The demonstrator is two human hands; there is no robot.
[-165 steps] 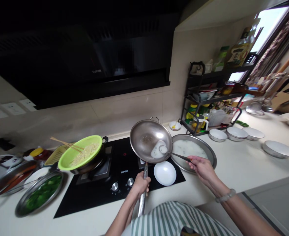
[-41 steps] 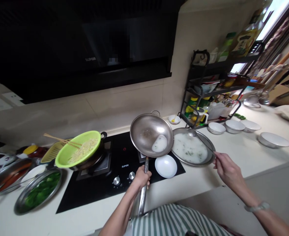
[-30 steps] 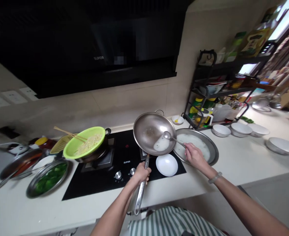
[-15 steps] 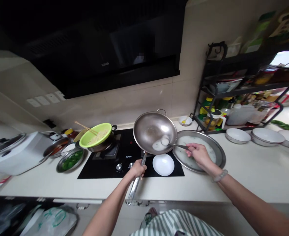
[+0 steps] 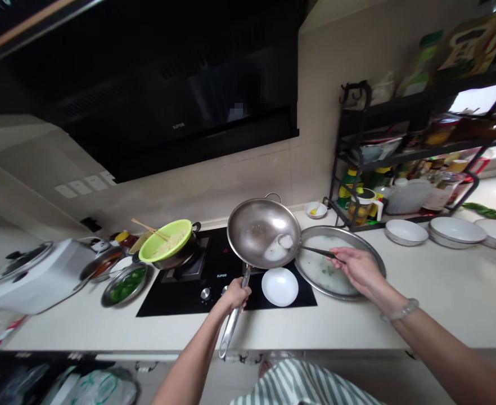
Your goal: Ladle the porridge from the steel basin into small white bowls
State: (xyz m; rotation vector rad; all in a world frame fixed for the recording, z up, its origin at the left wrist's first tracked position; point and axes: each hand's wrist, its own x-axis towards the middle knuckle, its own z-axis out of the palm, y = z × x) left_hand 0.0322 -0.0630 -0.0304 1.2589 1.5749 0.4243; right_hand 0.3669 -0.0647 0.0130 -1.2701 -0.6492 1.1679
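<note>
Wok (image 5: 256, 225) in place above the stove (image 5: 167, 301), milky liquid (image 5: 273, 253) pooled low at its right. At left, greens (image 5: 125, 287) are seen in a dish; beside them, a green basin (image 5: 150, 250) is set on a pot (image 5: 178, 260). The wok's handle is gripped by the left hand (image 5: 237, 295), fingers wrapped around; whether the burner is touched cannot be told. Near the wok, a white bowl (image 5: 279, 287) is seen. At the pool, the ladle (image 5: 315, 251) is held by the right hand (image 5: 355, 267), above a pan (image 5: 349, 234) of similar liquid. The wok is best held steady, the ladle tipped slowly and any drips caught over the pan. Farther right, dishes (image 5: 406, 232) are lined up on the surface (image 5: 357, 329).
</note>
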